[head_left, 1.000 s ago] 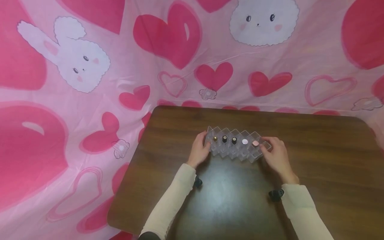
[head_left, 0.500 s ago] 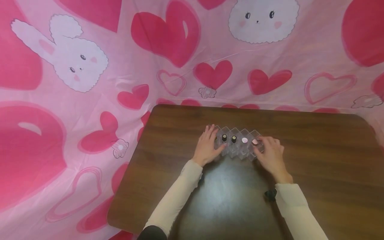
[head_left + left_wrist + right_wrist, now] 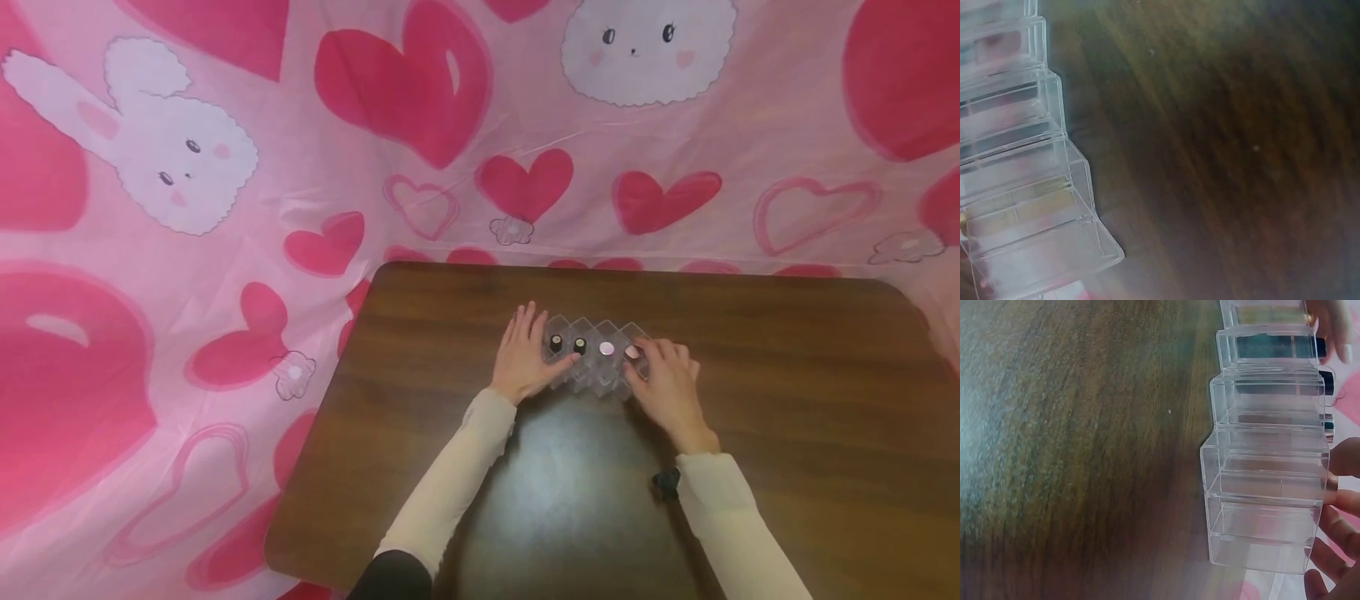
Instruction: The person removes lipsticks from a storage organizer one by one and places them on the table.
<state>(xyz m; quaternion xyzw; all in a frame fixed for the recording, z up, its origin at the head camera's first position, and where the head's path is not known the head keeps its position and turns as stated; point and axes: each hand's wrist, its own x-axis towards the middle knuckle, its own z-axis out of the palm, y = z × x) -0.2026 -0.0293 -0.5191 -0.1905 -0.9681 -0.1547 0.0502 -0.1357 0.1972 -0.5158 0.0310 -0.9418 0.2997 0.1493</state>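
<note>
A clear plastic holder with diamond-shaped compartments stands on the table, holding several small upright tubes, probably lipsticks. My left hand lies over its left end with fingers extended and thumb stretched along the front. A gold tube shows through the wall in the right wrist view; in the head view that hand covers it. Two black-topped tubes and a pale round top show between the hands. At the right end, my right hand pinches the pink top of a tube between thumb and finger.
The dark wooden table reaches back to a pink cloth printed with hearts and animal faces, which hangs behind and along the left. A black wrist camera sits at the right sleeve.
My left hand has moved right, from the holder's left side onto its top, covering the gold-topped tube. My right hand has shifted left from the holder's end onto the pink-topped tube.
</note>
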